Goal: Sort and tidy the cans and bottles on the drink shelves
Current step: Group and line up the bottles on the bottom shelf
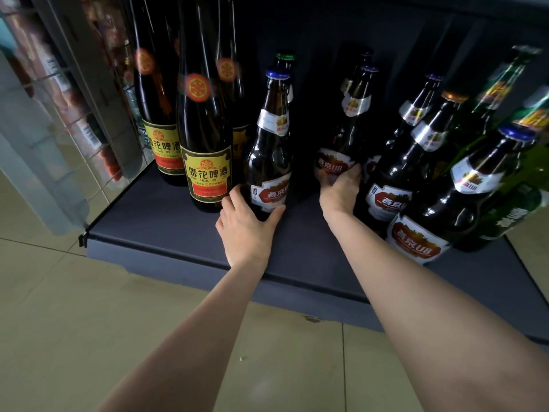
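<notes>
On a low dark shelf (166, 221) stand brown beer bottles. My left hand (243, 224) grips the base of a blue-capped brown bottle with a red and white label (270, 150); it stands upright next to the tall yellow-labelled bottles (205, 135). My right hand (341, 191) grips the lower body of a second brown bottle of the same brand (347, 135), further back in the shelf's middle. A dark gap lies between the two held bottles.
Several more brown bottles (398, 173) and green bottles (511, 203) crowd the shelf's right side. A green-capped bottle (285, 62) stands behind the left one. A wire-mesh side panel (89, 114) closes the left end. Beige tiled floor (89, 322) lies below the shelf's front edge.
</notes>
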A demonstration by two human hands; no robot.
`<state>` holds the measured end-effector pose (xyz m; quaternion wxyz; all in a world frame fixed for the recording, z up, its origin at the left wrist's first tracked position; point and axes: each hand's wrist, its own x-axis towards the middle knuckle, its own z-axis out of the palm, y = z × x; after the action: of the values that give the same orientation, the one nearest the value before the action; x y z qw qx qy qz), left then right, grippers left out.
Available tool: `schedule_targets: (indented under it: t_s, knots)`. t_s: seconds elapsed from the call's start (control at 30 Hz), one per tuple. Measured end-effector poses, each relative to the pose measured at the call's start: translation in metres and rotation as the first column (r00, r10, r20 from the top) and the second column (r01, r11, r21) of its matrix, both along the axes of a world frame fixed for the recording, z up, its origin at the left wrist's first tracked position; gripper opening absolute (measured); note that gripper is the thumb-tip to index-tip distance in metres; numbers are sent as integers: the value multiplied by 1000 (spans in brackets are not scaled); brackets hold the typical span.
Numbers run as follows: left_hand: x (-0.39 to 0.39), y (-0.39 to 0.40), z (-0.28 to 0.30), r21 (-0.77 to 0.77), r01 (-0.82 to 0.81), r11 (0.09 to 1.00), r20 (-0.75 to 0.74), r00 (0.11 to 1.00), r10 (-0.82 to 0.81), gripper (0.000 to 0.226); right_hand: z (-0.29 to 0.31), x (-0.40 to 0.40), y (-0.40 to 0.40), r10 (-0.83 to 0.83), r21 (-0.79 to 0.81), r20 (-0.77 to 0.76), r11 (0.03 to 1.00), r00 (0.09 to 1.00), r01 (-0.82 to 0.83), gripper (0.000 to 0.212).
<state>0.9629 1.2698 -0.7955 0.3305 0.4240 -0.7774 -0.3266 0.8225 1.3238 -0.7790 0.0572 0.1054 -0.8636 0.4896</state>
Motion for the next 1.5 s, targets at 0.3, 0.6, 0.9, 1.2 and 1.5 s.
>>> schedule_targets:
  t_s: [0.3,0.6,0.9,1.2,1.5]
  knots:
    - [1,1,3,7,11,1000,3,1000,-11,75,7,20,31,151,104,169,980,974,-170,69]
    - [8,30,3,14,-41,999,94,995,39,71,-7,77,147,471,343,26,824,882,-451,44]
    - [6,81,1,41,-30,999,41,999,28,50,8,63,199,-18,-54,75,998,997,22,61]
    - [7,50,8,128,-82,988,-58,994,90,56,8,59,169,-58,-102,100,992,993,68,71]
    - [-2,27,9,191,-26,981,-128,990,51,79,21,80,116,251,-56,125,968,960,-246,65]
